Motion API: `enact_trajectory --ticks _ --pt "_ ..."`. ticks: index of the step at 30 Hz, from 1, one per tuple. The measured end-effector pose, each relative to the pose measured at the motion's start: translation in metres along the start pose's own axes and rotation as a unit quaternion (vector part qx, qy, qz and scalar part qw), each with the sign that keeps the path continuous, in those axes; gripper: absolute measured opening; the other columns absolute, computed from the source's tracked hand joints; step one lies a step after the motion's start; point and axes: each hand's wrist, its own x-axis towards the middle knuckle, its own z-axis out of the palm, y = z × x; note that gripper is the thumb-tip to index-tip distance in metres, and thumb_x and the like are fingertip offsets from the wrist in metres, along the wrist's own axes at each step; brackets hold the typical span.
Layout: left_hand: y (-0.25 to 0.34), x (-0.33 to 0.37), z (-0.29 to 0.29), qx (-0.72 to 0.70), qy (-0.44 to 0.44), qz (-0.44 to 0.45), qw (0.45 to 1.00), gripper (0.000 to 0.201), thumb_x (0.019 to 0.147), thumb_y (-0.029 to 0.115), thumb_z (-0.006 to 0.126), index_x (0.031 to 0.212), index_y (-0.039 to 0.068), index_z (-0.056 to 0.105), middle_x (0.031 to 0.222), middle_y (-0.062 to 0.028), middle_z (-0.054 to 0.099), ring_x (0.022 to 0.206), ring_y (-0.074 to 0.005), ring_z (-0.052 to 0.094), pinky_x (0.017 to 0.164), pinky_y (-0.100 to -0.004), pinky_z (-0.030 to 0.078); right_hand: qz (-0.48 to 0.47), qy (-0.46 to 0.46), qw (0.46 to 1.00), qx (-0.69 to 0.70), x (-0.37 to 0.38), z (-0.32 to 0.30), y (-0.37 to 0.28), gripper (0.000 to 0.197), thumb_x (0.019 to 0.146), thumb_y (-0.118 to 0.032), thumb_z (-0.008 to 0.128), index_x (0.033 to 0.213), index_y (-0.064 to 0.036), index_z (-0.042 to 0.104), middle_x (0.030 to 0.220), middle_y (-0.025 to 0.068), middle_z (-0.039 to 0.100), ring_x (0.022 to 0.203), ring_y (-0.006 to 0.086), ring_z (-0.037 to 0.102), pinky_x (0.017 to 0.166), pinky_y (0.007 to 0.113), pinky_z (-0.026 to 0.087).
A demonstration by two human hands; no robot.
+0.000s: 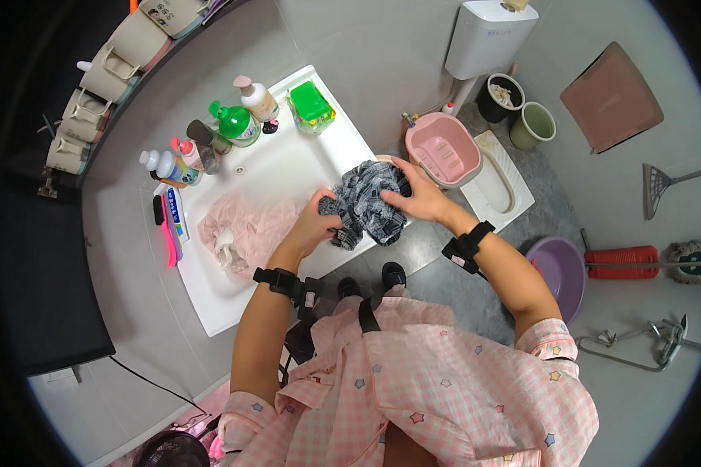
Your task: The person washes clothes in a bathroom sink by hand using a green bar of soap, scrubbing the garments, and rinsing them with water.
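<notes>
Head camera: we look from the wearer's head, through the left lens of a side-by-side pair.
Facing: downward, past the pink shirt (459, 373) onto the left hand (313, 226), the right hand (427, 196) and the white sink (304, 167).
Nearness: shirt close to us, grey floor (428, 253) farther.
Fisheye rim: we see edges bend.

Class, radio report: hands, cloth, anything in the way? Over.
Left hand, right hand both holding dark checked cloth. Bunched at right edge of sink. Nothing visibly blocking; pale pink fabric inside.

No print legible on bottles (239, 127) or cistern (479, 50).
</notes>
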Motion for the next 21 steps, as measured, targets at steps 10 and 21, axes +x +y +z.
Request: enact_trajectory --ticks 10,21 --pt "0.003 -0.013 0.012 -0.155 0.058 -0.043 0.985 0.032 0.068 0.001 0.057 0.094 0.012 0.042 0.085 -0.0032 0.05 0.074 -0.0128 0.052 0.063 -0.0319 0.047 0.006 0.15 0.985 -0.09 -0.02 0.018 -0.001 0.013 0.072 0.002 0.046 0.084 -0.0026 0.048 0.077 0.0156 0.054 0.075 0.0317 0.056 0.068 0.037 0.044" --pt "-0.017 -0.005 0.002 0.05 0.105 0.109 0.987 0.03 0.071 -0.002 0.059 0.097 0.008 0.047 0.09 -0.0063 0.054 0.076 -0.0133 0.054 0.06 -0.0244 0.048 0.171 0.129 0.977 0.003 -0.022 0.044 -0.017 0.067 0.071 -0.044 0.067 0.11 0.0004 0.034 0.098 0.021 0.053 0.093 0.0297 0.053 0.083 0.036 0.042"
